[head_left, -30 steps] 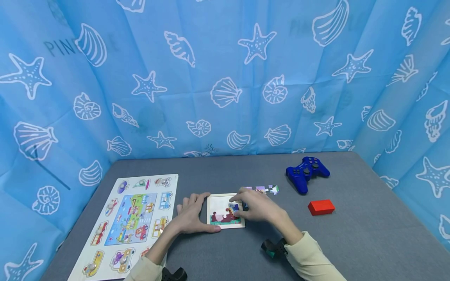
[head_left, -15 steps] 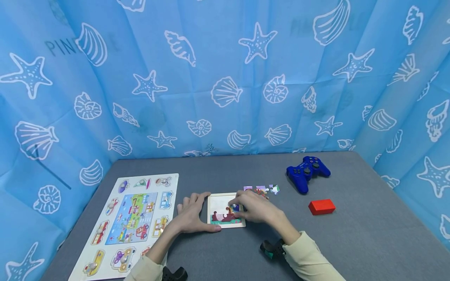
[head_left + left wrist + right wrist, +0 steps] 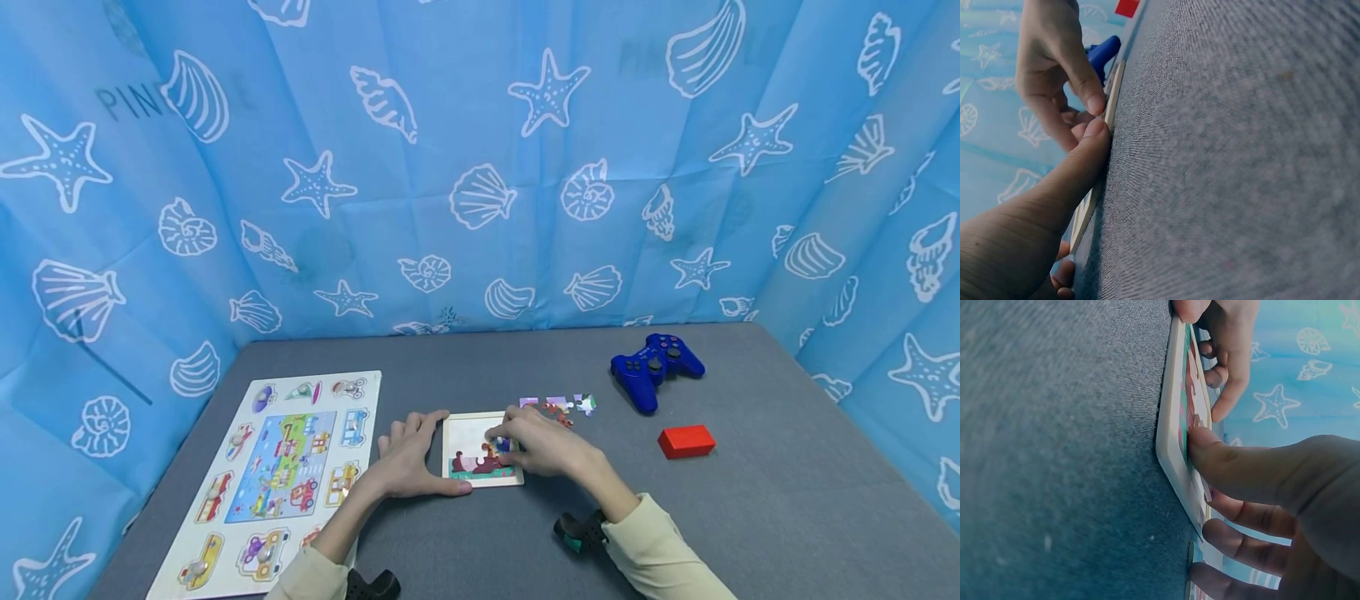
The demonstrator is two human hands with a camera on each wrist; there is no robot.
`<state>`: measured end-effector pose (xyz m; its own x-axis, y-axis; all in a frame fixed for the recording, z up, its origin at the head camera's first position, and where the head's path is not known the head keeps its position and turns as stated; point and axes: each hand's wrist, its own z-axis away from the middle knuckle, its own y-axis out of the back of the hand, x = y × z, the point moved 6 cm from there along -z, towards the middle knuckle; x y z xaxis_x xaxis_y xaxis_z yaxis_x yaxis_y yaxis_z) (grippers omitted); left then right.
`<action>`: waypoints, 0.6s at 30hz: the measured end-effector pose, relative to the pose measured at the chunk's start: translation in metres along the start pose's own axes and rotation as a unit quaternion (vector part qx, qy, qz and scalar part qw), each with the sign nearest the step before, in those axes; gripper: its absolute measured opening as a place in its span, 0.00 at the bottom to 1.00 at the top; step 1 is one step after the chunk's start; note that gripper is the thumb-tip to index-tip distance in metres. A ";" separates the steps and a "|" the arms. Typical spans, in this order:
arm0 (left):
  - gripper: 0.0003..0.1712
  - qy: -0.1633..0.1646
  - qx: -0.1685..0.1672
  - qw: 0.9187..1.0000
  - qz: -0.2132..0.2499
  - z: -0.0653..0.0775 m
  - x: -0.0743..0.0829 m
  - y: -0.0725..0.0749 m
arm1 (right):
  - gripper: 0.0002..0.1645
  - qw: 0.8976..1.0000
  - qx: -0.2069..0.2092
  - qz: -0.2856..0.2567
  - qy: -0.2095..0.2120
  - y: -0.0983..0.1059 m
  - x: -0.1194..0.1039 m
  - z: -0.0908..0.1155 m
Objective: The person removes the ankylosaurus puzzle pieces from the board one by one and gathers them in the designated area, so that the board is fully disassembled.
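A small square wooden puzzle tray [image 3: 467, 431] lies flat in front of me. Joined puzzle pieces [image 3: 474, 467] in maroon, pink and green fill its near part, while the far left is bare. My left hand [image 3: 405, 467] holds the tray by its left side, thumb at the near edge and fingers at the far corner. Over the tray's right half, my right hand [image 3: 551, 442] pinches a blue, colourful puzzle piece [image 3: 502, 444] between thumb and index finger, mostly hidden by the fingers. In the right wrist view, the thumb [image 3: 1210, 450] presses low inside the tray's rim.
Several loose puzzle pieces [image 3: 557, 405] lie just beyond my right hand. A large vehicle peg puzzle board [image 3: 243, 400] is at the left. A blue game controller [image 3: 652, 371] and a red block [image 3: 686, 442] sit at the right. A blue curtain [image 3: 480, 250] hangs behind the table.
My right hand has shifted slightly left and down with the puzzle piece, uncovering more of the loose pieces behind it. My left hand stays on the tray.
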<state>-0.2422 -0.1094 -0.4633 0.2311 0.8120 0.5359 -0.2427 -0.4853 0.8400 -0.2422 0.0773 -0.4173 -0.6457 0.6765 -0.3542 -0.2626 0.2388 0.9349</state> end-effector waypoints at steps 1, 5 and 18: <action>0.67 -0.001 -0.001 1.000 0.000 0.000 0.000 0.000 | 0.20 1.000 0.001 -0.002 -0.001 0.000 0.000 0.000; 0.67 -0.002 -0.001 1.000 0.000 0.000 0.000 0.000 | 0.20 1.000 0.014 -0.007 0.007 0.003 -0.001 0.002; 0.68 0.010 0.000 1.000 -0.004 -0.001 0.000 0.000 | 0.21 0.999 0.030 -0.017 -0.016 0.018 0.013 0.018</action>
<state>-0.2429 -0.1093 -0.4634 0.2133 0.8220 0.5281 -0.2405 -0.4797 0.8438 -0.2421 0.1031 -0.4045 -0.6133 0.6895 -0.3852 -0.2402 0.3017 0.9226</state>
